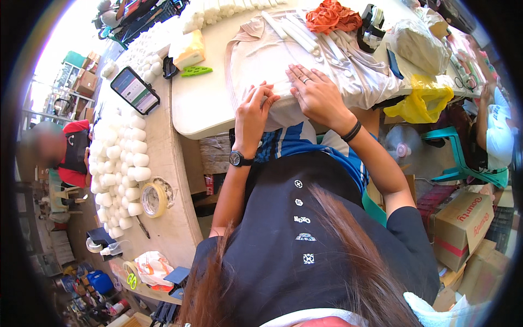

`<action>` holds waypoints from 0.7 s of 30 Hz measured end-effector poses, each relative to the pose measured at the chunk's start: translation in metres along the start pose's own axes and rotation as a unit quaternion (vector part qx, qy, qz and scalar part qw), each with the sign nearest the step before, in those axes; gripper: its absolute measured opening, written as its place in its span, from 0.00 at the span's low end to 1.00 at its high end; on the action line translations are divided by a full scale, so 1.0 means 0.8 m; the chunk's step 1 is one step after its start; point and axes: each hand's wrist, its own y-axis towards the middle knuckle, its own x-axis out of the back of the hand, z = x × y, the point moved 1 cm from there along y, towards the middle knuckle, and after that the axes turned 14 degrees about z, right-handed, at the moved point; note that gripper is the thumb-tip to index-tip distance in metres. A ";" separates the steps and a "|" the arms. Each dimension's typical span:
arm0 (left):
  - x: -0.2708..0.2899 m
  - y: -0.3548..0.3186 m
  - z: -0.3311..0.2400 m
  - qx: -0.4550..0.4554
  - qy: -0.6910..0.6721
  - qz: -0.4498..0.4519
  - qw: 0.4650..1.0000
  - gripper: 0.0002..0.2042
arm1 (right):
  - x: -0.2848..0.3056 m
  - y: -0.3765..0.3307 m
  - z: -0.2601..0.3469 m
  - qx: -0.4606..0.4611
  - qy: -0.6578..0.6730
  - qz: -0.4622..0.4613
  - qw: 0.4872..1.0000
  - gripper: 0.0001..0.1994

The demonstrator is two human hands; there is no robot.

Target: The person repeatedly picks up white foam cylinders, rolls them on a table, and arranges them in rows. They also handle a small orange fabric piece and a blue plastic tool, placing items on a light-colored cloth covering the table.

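A pale beige folded garment (327,65) lies on the white table (201,103) in front of me. My left hand (253,109) grips its near edge with the fingers curled over the cloth; a black wristwatch is on that wrist. My right hand (316,92) presses flat on top of the garment, with a ring on one finger and a black band on the wrist. Long white strips (297,32) rest on the garment farther back, next to a crumpled orange cloth (332,16).
A phone (135,90), a green clip (196,71) and a yellow block (188,49) lie at left. Many white rolls (122,163) and a tape roll (154,199) cover the left bench. Another person (71,152) sits far left, one more (493,131) at right. Cardboard boxes (463,223) stand lower right.
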 end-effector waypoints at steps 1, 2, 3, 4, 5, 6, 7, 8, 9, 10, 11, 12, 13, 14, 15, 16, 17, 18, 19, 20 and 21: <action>0.001 -0.001 -0.001 0.000 -0.002 -0.002 1.000 0.10 | -0.001 -0.001 0.001 -0.001 0.002 -0.011 1.000 0.24; 0.002 -0.001 -0.002 0.000 -0.003 -0.003 1.000 0.11 | -0.002 -0.001 0.002 -0.007 0.006 -0.005 1.000 0.23; 0.003 -0.001 -0.002 -0.002 -0.004 -0.006 1.000 0.12 | -0.003 0.000 0.003 -0.008 0.010 -0.012 1.000 0.23; 0.004 -0.003 -0.003 0.010 0.018 -0.010 1.000 0.13 | -0.004 0.000 0.003 -0.013 0.014 -0.017 1.000 0.23; 0.007 -0.007 -0.003 0.021 0.040 -0.015 0.999 0.13 | -0.005 0.001 0.003 -0.007 0.015 -0.029 0.999 0.23; 0.010 -0.011 -0.003 0.030 0.064 -0.019 0.997 0.14 | -0.006 0.001 0.003 -0.005 0.017 -0.036 0.999 0.23; 0.014 -0.013 -0.001 -0.001 0.095 -0.035 0.995 0.15 | -0.006 0.001 0.002 -0.003 0.019 -0.043 0.999 0.23; 0.019 -0.016 0.002 -0.033 0.129 -0.049 0.990 0.15 | -0.007 0.001 0.002 -0.002 0.015 -0.047 0.999 0.23; 0.022 -0.021 0.005 -0.061 0.161 -0.064 0.983 0.16 | -0.007 0.001 0.002 -0.001 0.012 -0.048 0.999 0.23; 0.024 -0.025 0.009 -0.052 0.153 -0.053 0.985 0.16 | -0.008 0.001 0.002 0.001 0.011 -0.047 0.999 0.23; 0.025 -0.028 0.013 -0.053 0.151 -0.047 0.986 0.15 | -0.008 0.000 0.002 -0.002 0.014 -0.040 0.999 0.23; 0.026 -0.030 0.016 -0.054 0.148 -0.044 0.986 0.15 | -0.007 0.000 0.002 -0.005 0.017 -0.033 0.999 0.23; 0.026 -0.030 0.020 -0.058 0.148 -0.041 0.986 0.15 | -0.007 -0.001 0.002 -0.009 0.019 -0.027 0.999 0.23; 0.026 -0.028 0.023 -0.053 0.143 -0.039 0.988 0.14 | -0.006 0.001 0.002 -0.007 0.014 -0.028 0.999 0.22; 0.026 -0.029 0.024 -0.046 0.139 -0.032 0.989 0.13 | -0.005 0.001 0.002 -0.005 0.011 -0.024 1.000 0.22; 0.025 -0.030 0.025 -0.038 0.134 -0.026 0.990 0.13 | -0.004 0.001 0.002 -0.005 0.008 -0.018 1.000 0.22; 0.025 -0.030 0.025 -0.031 0.135 -0.030 0.990 0.12 | -0.004 0.001 0.001 -0.003 0.004 -0.021 1.000 0.22; 0.026 -0.029 0.025 -0.023 0.137 -0.034 0.990 0.12 | -0.003 0.001 0.001 -0.002 0.001 -0.023 1.000 0.22; 0.026 -0.029 0.024 -0.015 0.138 -0.038 0.990 0.12 | -0.004 0.001 0.001 -0.002 -0.002 -0.018 1.000 0.22; 0.028 -0.027 0.025 -0.010 0.119 -0.037 0.992 0.12 | -0.004 0.001 0.001 -0.001 -0.002 -0.026 1.000 0.22; 0.029 -0.024 0.026 -0.003 0.100 -0.033 0.994 0.12 | -0.004 0.001 0.000 -0.001 0.000 -0.025 1.000 0.22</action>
